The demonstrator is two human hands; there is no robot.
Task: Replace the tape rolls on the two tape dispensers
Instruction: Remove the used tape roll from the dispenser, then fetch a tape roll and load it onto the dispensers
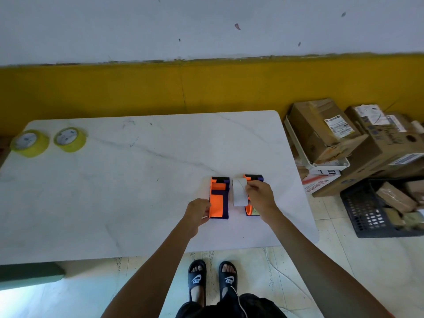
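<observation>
Two orange and purple tape dispensers lie side by side on the white marble table (pixel 137 180). My left hand (pixel 197 214) grips the near left edge of the left dispenser (pixel 219 198). My right hand (pixel 260 196) covers most of the right dispenser (pixel 252 178) and pinches a white, spent tape core (pixel 239 192) standing between the two dispensers. Two fresh yellow tape rolls lie flat at the table's far left: one (pixel 29 143) near the corner, the other (pixel 70 139) just right of it.
Cardboard boxes (pixel 325 129) and a white tray are stacked on the floor right of the table. A dark plastic crate (pixel 371 212) with packages sits near them. A yellow-painted wall band runs behind the table. My sandalled feet stand at the table's near edge.
</observation>
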